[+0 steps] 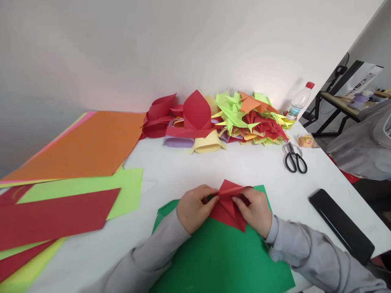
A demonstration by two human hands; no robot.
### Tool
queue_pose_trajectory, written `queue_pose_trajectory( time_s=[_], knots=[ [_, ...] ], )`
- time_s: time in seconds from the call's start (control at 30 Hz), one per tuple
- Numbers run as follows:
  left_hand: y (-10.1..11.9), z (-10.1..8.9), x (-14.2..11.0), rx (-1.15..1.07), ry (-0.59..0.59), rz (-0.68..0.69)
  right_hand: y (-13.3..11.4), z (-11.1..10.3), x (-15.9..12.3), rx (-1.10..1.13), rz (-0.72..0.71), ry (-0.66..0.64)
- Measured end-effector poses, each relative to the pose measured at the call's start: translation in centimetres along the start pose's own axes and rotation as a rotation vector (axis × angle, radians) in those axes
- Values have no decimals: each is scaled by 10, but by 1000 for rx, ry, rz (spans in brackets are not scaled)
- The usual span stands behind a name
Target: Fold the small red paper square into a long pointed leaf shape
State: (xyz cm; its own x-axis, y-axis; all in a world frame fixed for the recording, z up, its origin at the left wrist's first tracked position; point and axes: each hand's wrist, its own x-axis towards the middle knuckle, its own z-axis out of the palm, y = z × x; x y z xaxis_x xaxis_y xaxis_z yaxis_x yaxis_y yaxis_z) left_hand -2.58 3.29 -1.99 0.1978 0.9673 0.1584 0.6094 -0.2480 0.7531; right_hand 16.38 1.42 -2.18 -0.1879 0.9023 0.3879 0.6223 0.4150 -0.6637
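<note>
A piece of red paper (225,210) with creases and folded flaps is held between my two hands. My left hand (197,206) pinches its left edge between thumb and fingers. On the opposite side my right hand (254,209) grips a raised flap, thumb below and fingers above. Part of the fold is hidden behind the fingers. Under the red paper and both wrists lies a large green sheet (224,260), its far left corner bent up.
Coloured sheets, orange (88,142) and red (58,215) among them, lie at left. Folded paper shapes (244,118) are heaped along the wall. At right are scissors (295,158), a bottle (301,101), a small packet (306,141) and a long black object (340,224). Another person's sleeve (360,138) shows beyond.
</note>
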Motion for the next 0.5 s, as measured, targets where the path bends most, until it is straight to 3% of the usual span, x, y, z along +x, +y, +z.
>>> queue_pose_trajectory(
  time_s=[0.1, 0.23, 0.4, 0.5],
  knots=[
    [2, 4, -2, 92, 44, 45, -2, 0, -2, -74, -3, 53],
    [3, 8, -5, 179, 98, 103, -8, -5, -7, -97, -158, 101],
    [-6, 8, -6, 230, 96, 229, -16, -13, -12, -100, -198, 63],
    [-11, 7, -5, 243, 77, 292, -17, -14, -13, -144, -281, -29]
  ],
)
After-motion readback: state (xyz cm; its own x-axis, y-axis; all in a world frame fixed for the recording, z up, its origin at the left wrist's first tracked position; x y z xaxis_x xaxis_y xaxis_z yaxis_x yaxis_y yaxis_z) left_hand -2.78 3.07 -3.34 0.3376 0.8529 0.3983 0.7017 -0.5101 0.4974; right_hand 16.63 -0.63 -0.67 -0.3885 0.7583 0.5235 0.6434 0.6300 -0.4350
